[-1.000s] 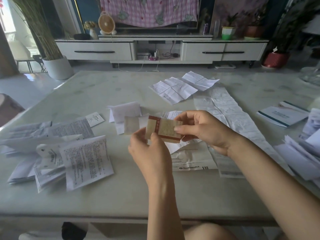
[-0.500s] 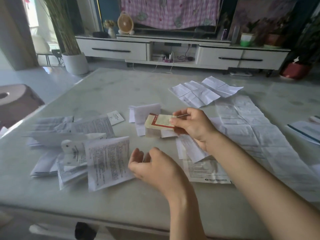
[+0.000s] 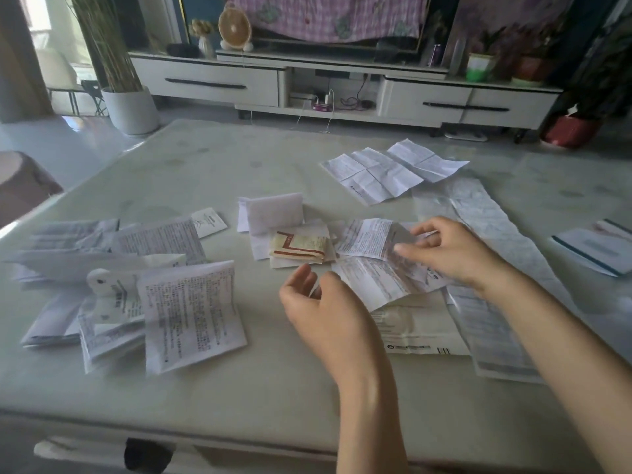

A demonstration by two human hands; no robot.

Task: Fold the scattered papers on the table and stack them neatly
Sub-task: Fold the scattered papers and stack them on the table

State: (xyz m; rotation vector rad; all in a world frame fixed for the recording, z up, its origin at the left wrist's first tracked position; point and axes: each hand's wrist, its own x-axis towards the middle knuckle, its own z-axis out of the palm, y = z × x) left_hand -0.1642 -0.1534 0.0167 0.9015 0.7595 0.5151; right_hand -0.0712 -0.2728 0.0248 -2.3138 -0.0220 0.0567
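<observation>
The folded red-and-tan slip (image 3: 297, 246) lies on a small white stack (image 3: 261, 249) on the table (image 3: 239, 388). Just right of the slip, the right hand (image 3: 444, 254) pinches a creased sheet (image 3: 369, 271). The left hand (image 3: 325, 302) hovers nearer the person than the slip, fingers loosely curled, holding nothing.

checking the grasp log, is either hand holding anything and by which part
The right hand appears to pinch the creased printed sheet at its upper right edge, though blur softens the contact. The left hand holds nothing.
</observation>
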